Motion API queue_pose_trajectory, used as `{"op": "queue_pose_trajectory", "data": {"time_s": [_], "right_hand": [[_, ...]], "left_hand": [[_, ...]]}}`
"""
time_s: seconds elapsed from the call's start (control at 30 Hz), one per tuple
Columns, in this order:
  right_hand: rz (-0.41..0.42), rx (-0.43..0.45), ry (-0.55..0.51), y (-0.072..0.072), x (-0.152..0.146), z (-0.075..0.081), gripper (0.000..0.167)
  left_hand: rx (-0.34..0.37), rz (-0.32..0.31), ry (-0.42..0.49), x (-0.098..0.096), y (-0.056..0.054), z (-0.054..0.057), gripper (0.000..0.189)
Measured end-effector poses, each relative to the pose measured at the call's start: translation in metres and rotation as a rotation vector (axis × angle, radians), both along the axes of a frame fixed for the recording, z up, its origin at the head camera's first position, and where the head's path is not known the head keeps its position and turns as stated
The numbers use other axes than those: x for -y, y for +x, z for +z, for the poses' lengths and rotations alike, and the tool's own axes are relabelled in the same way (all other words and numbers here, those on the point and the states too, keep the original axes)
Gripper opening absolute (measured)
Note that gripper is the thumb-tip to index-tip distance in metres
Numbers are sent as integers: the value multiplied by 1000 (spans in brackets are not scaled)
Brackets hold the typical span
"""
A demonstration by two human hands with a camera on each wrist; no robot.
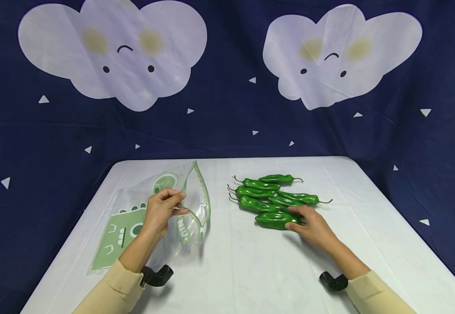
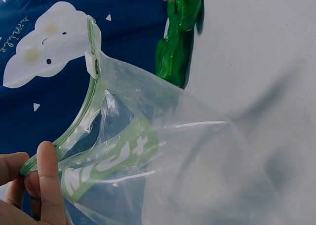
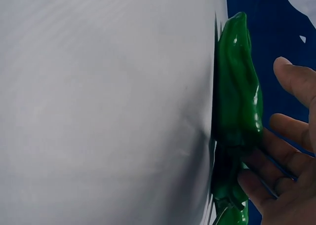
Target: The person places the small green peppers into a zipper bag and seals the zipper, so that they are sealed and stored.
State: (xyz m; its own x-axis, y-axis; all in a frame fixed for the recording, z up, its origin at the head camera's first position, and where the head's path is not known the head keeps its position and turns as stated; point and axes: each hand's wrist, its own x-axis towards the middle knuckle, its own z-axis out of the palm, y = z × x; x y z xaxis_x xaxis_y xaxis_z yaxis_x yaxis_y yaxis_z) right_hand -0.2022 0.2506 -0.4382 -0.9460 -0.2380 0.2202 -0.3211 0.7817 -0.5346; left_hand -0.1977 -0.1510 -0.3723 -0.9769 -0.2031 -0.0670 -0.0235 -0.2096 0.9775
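Note:
My left hand [image 1: 159, 210] pinches the green zip edge of a clear plastic zip bag [image 1: 123, 237] with a green cartoon print. The bag's mouth gapes toward the right, and the left wrist view shows a white slider [image 2: 92, 64] on the zip. Over on the right, my right hand [image 1: 314, 227] is at the stem end of the nearest green pepper [image 1: 272, 220]. Its fingers [image 3: 291, 153] are spread, with the thumb held away from the pepper. Beyond that pepper lie several more green peppers [image 1: 255, 203], long and glossy with thin curved stems.
A white-covered table [image 1: 235, 270] holds everything, with its far edge against a dark blue backdrop [image 1: 227, 131] printed with clouds and small triangles. The bag takes up the table's left side, the peppers right of the middle. Black wrist mounts [image 1: 157, 276] sit at both sleeves.

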Motion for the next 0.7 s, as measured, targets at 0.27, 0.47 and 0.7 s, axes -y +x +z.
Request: {"op": "queue_pose_trajectory", "data": {"time_s": [0.27,0.47,0.7], "right_hand": [[-4,29,0,1,-6,-3,52],[-21,75,9,0,-11,-6,53],[-45,156,-9,-2,-16,-9,58]], "left_hand": [[17,-8,-7,0,-1,0,5],[14,-12,-8,-1,0,0,5],[15,-16,-8,-2,-1,0,5]]}}
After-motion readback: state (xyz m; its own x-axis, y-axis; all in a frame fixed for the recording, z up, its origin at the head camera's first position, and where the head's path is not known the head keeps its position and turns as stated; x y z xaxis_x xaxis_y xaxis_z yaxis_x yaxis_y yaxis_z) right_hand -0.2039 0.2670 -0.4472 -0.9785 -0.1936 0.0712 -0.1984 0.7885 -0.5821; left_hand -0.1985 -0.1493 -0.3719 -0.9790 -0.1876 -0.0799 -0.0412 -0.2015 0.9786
